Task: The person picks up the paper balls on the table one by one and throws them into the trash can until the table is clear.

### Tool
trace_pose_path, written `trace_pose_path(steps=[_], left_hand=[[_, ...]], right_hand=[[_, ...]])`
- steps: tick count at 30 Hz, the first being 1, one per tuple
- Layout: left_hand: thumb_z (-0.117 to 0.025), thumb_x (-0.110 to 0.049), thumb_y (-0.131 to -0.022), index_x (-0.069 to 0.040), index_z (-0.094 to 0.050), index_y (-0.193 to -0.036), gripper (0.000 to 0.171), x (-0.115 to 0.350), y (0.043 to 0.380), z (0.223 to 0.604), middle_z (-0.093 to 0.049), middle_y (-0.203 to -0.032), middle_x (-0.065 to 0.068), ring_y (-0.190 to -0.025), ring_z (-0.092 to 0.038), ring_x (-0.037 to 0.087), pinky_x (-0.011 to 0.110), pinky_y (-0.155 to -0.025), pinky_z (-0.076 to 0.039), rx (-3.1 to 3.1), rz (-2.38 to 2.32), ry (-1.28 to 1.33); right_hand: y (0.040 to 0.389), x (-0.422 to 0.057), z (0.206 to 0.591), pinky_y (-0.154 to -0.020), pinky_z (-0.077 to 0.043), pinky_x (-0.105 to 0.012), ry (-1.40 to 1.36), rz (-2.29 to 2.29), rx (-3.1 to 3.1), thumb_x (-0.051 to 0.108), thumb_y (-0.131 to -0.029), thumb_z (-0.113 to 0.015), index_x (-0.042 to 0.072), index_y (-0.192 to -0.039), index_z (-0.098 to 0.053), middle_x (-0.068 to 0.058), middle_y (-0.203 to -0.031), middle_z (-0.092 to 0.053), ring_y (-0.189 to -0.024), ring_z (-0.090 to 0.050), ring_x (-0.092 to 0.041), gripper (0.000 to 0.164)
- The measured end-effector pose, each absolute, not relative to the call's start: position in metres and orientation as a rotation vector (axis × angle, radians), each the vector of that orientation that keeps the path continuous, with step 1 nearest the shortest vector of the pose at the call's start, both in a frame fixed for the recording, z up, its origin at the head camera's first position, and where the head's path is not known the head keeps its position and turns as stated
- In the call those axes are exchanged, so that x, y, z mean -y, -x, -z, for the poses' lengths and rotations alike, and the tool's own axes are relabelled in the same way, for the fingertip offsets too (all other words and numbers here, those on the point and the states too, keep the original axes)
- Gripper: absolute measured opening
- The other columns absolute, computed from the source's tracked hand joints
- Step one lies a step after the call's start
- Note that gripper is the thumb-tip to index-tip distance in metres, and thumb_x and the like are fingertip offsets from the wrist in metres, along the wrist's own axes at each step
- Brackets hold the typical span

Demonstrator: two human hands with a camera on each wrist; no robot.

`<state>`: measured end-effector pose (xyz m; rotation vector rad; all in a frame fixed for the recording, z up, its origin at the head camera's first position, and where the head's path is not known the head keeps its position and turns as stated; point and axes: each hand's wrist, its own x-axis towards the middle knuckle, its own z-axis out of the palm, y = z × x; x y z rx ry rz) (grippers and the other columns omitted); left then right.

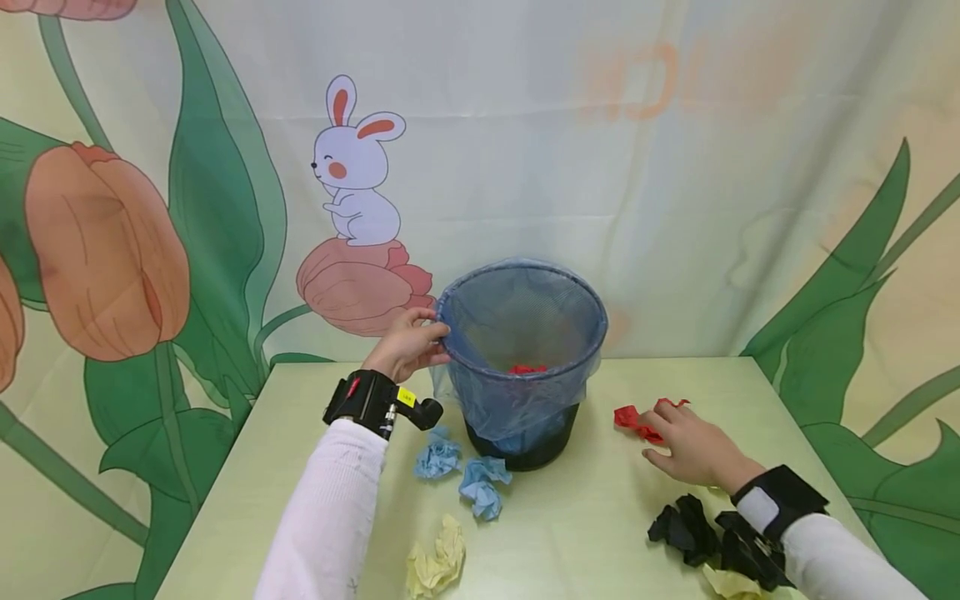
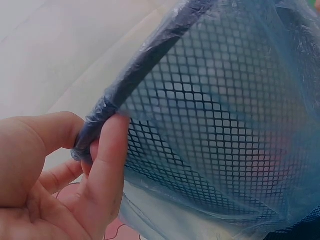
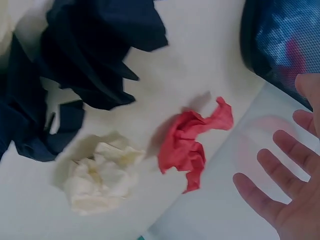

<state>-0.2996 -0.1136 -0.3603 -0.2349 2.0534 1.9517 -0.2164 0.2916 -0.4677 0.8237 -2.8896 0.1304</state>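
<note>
A black mesh trash bin (image 1: 523, 454), lined with a translucent blue bag, stands toward the back of the table. The left hand (image 1: 408, 343) pinches the bin's bag-covered rim on its left side; in the left wrist view the thumb and fingers grip the rim (image 2: 131, 75) from both sides. Through the mouth, some red crumpled paper (image 1: 527, 369) shows inside. To the right of the bin, the right hand (image 1: 697, 446) hovers by a crumpled red paper (image 1: 630, 419). In the right wrist view its fingers are spread and hold nothing, apart from the red paper (image 3: 184, 142).
Blue crumpled papers (image 1: 437, 456) lie in front of the bin, with a yellow one (image 1: 437, 560) nearer the front. Black crumpled papers (image 1: 684, 529) and a pale yellow one (image 3: 105, 177) lie around the right forearm. A printed curtain (image 1: 510, 167) hangs behind the table.
</note>
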Motion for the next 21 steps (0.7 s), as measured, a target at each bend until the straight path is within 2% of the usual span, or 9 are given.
trace_pose_path(steps=[6,11,14,16,21], left_hand=[[-0.054,-0.011,-0.092,-0.01,-0.035,-0.128,0.041,0.113,0.299,0.36,-0.039,-0.099,0.008,-0.069,-0.048,0.015,0.025,-0.062,-0.056,-2.068,-1.942,0.251],[-0.054,-0.011,-0.092,-0.01,-0.035,-0.127,0.04,0.114,0.3,0.361,-0.039,-0.099,0.008,-0.069,-0.048,0.016,0.025,-0.063,-0.056,-2.072,-1.941,0.255],[-0.054,-0.011,-0.092,-0.01,-0.035,-0.127,0.04,0.114,0.3,0.36,-0.039,-0.101,0.008,-0.07,-0.048,0.016,0.025,-0.063,-0.056,-2.069,-1.946,0.25],[-0.054,-0.011,-0.092,-0.01,-0.035,-0.128,0.041,0.114,0.299,0.359,-0.04,-0.102,0.008,-0.069,-0.048,0.016,0.025,-0.063,-0.056,-2.064,-1.951,0.245],[-0.053,-0.01,-0.092,-0.009,-0.033,-0.129,0.042,0.114,0.299,0.359,-0.04,-0.105,0.007,-0.067,-0.048,0.015,0.025,-0.063,-0.056,-2.037,-1.965,0.227]], right_hand=[[0.208,-0.296,0.482,-0.066,-0.054,-0.037,-0.776,-0.157,3.048,0.035,-0.077,-0.071,0.016,-0.114,-0.056,-0.005,-0.103,-0.054,-0.087,-0.055,-0.023,0.044],[0.202,-0.296,0.487,-0.077,-0.052,-0.047,-0.748,-0.229,3.154,0.036,-0.078,-0.071,0.014,-0.121,-0.054,-0.01,-0.113,-0.053,-0.099,-0.055,-0.033,0.051],[0.199,-0.297,0.491,-0.08,-0.05,-0.05,-0.73,-0.25,3.205,0.035,-0.077,-0.071,0.014,-0.123,-0.052,-0.012,-0.117,-0.052,-0.105,-0.052,-0.035,0.054],[0.196,-0.298,0.495,-0.08,-0.05,-0.05,-0.737,-0.27,3.225,0.033,-0.078,-0.071,0.015,-0.124,-0.052,-0.013,-0.118,-0.051,-0.106,-0.051,-0.035,0.053],[0.19,-0.301,0.506,-0.074,-0.05,-0.045,-0.771,-0.293,3.27,0.03,-0.079,-0.07,0.013,-0.124,-0.052,-0.01,-0.113,-0.052,-0.096,-0.054,-0.03,0.052]])
